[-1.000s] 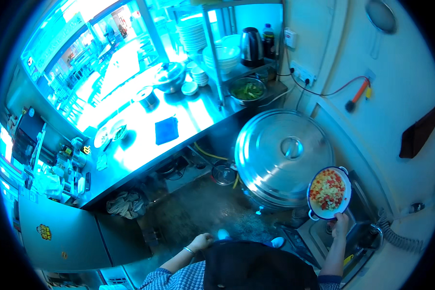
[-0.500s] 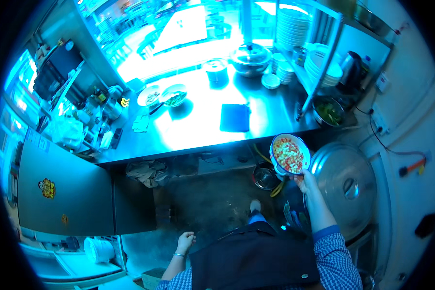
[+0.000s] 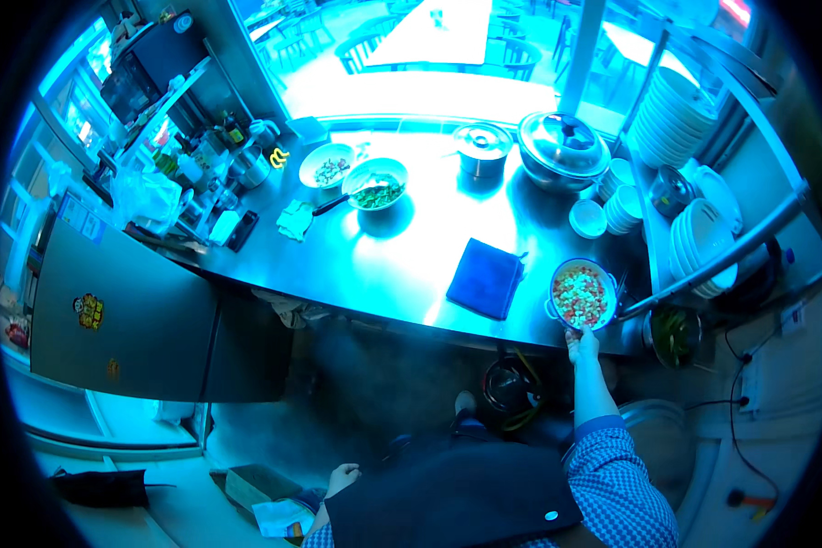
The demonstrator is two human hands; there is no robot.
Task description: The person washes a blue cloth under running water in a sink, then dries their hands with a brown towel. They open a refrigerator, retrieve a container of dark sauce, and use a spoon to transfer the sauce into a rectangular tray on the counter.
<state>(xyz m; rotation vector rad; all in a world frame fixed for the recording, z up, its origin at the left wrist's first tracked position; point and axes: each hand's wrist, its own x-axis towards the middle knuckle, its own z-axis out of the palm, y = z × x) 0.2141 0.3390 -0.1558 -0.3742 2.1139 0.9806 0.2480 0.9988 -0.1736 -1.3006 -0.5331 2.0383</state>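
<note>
My right hand point(image 3: 583, 347) grips the near rim of a white bowl point(image 3: 582, 296) filled with diced red, yellow and pale vegetables. The bowl is over the near right end of the steel counter point(image 3: 402, 265), just right of a dark blue folded cloth point(image 3: 485, 277); whether it rests on the counter I cannot tell. My left hand point(image 3: 341, 479) hangs low by my side, fingers loosely curled, holding nothing.
Two bowls of food point(image 3: 374, 183) with a spoon sit at the counter's far left. Lidded steel pots point(image 3: 562, 146) and small cups stand at the back. Stacked white plates point(image 3: 680, 119) fill a rack on the right. A bucket point(image 3: 511, 388) sits on the floor below.
I have turned from the big lidded pot toward the counter. My right hand carried the bowl of diced vegetables across to the counter's near right end. My left hand stayed down.
</note>
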